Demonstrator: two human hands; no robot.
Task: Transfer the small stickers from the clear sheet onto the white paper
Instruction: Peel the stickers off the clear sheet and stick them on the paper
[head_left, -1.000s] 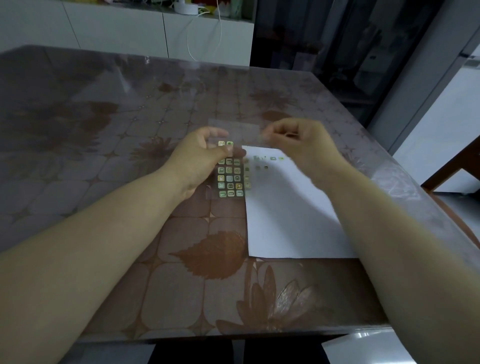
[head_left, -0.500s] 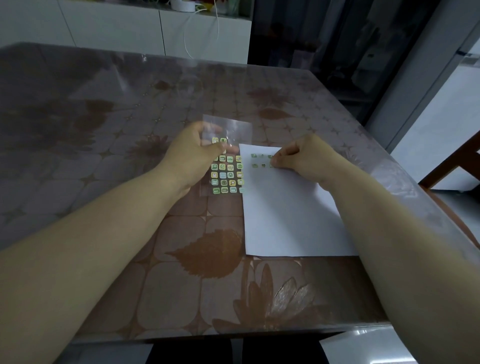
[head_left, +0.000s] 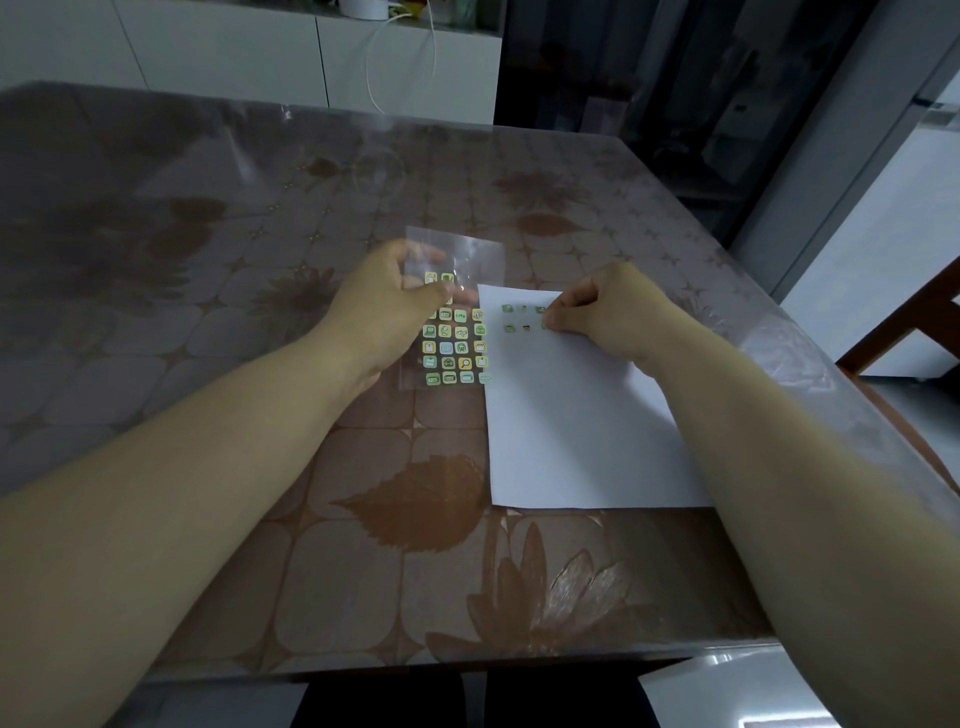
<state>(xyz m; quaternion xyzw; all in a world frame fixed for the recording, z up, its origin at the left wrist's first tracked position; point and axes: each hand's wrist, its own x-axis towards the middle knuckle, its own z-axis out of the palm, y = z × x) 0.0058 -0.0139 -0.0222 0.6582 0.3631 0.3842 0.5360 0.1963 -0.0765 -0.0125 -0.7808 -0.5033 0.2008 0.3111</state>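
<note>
Early days, by the look of it. The white paper (head_left: 571, 415) lies flat on the worktop (head_left: 208, 270), and only its far left corner carries anything: a row of three placed stickers (head_left: 508, 308) and two more below them. The right hand (head_left: 608, 317) is curled, its fingertips (head_left: 553, 325) pinched down on the paper at the end of that second row, on a sliver of green that I take to be a sixth sticker (head_left: 545, 326) being set down (most of it is hidden under the fingers, so I cannot be sure it is stuck yet).

The left hand (head_left: 387, 301) grips the clear sheet (head_left: 467, 249) near its top, thumb in front and fingers showing through from behind, holding it just beside the paper's left edge. The sheet's upper part looks bare, but the remaining stickers (head_left: 447, 347) fill about five rows below, roughly twenty in all. So I judge about a fifth done, with most of the peeling and placing left to do, and plenty of blank paper for it
</note>
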